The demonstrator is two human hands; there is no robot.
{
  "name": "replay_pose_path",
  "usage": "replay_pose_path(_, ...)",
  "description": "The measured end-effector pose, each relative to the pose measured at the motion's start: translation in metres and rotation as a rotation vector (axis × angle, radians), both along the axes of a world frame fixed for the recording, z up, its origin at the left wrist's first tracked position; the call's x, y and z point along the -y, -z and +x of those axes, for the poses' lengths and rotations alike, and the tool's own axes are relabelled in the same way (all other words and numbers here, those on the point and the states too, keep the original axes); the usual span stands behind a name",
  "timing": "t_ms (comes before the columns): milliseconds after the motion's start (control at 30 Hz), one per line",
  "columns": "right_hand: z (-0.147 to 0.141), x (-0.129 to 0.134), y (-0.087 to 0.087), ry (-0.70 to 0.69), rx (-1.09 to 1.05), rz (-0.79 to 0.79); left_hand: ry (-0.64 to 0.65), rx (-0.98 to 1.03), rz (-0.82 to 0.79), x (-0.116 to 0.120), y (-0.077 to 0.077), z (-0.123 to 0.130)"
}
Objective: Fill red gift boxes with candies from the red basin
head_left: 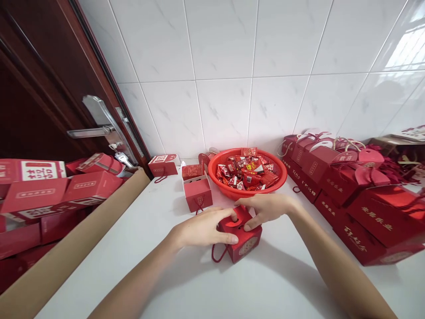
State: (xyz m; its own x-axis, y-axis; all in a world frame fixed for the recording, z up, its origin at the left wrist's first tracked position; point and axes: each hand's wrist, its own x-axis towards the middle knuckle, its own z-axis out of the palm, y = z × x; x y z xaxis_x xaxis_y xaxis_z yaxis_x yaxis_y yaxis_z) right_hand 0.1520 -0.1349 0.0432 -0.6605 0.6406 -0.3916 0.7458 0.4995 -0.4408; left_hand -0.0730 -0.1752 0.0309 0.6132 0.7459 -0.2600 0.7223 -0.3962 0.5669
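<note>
I am holding a small red gift box with both hands near the middle of the white counter. My left hand is gripping the box's left side, with the fingers curled over its top edge and the thumb lying against the front face. My right hand is pressing on the top flaps from the far right side, with the fingertips closed down onto the lid. A red cord handle is hanging from the box and lying on the counter at its left.

Just behind the box, a red plastic basket is holding wrapped candies. An open red gift box is standing just left of the basket, and another closed one is sitting farther back by the wall. Rows of finished red gift boxes are lining the counter's right side. At the left, a cardboard carton is holding stacked red boxes, beside a dark wooden door with a metal handle.
</note>
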Motion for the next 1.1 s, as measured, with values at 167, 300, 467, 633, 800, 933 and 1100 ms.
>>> replay_pose_path(167, 0.001, -0.007, 0.004, 0.027, -0.082, -0.075, -0.015, 0.051, -0.053, -0.011, 0.004, -0.002)
replay_pose_path(300, 0.003, -0.011, 0.008, 0.105, -0.179, -0.225, -0.026, 0.056, -0.071, -0.014, 0.005, -0.002)
replay_pose_path(467, 0.006, -0.017, 0.016, 0.17, -0.285, -0.288, -0.066, 0.024, -0.035, -0.012, 0.002, -0.004)
replay_pose_path(633, 0.007, -0.019, 0.015, 0.22, -0.381, -0.282, -0.077, 0.017, 0.013, -0.009, 0.0, -0.005)
replay_pose_path(800, 0.011, -0.015, 0.006, 0.223, -0.567, -0.37, -0.092, 0.01, 0.04, -0.004, -0.003, -0.006)
replay_pose_path(933, 0.012, -0.009, -0.002, 0.245, -0.755, -0.421, -0.126, 0.011, 0.065, -0.002, 0.0, -0.004)
replay_pose_path(1100, 0.011, 0.004, -0.015, 0.292, -0.919, -0.368, -0.198, 0.279, 0.111, -0.001, 0.001, 0.001)
